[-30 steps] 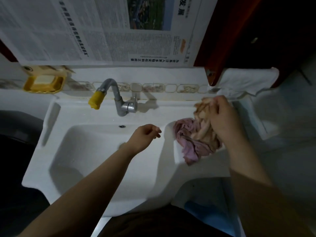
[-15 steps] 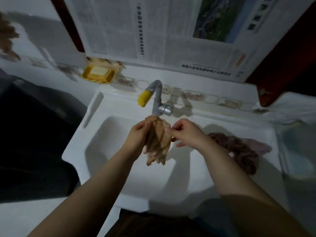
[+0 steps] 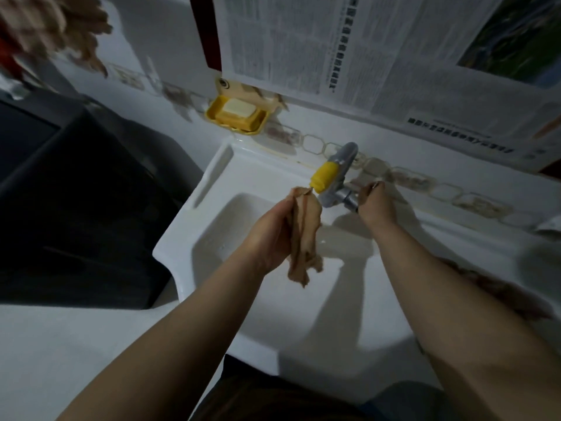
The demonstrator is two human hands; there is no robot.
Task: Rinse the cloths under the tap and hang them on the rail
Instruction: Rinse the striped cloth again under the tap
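Left hand (image 3: 270, 235) grips the tan cloth (image 3: 303, 238) bunched below the tap's yellow spout (image 3: 324, 177), right hand (image 3: 375, 205) closes on tap handle (image 3: 349, 199); cloth's soft, limp, prob heavier once wet, so hold near top.

Tan cloth (image 3: 305, 235): bunched and crumpled lengthwise, hanging roughly vertical over the basin (image 3: 212, 238), its top edge touching the yellow nozzle (image 3: 324, 177) of the tap (image 3: 340, 177). Lower end hangs loose in ragged folds above the basin floor.

Second cloth (image 3: 498, 290): darker, brownish-pink, lying crumpled on the sink's right ledge, partly hidden behind a forearm; detail blurred.

Tap: grey metal spout with yellow nozzle, mounted at the back rim of the white basin, angled toward the left. No water stream can be made out.
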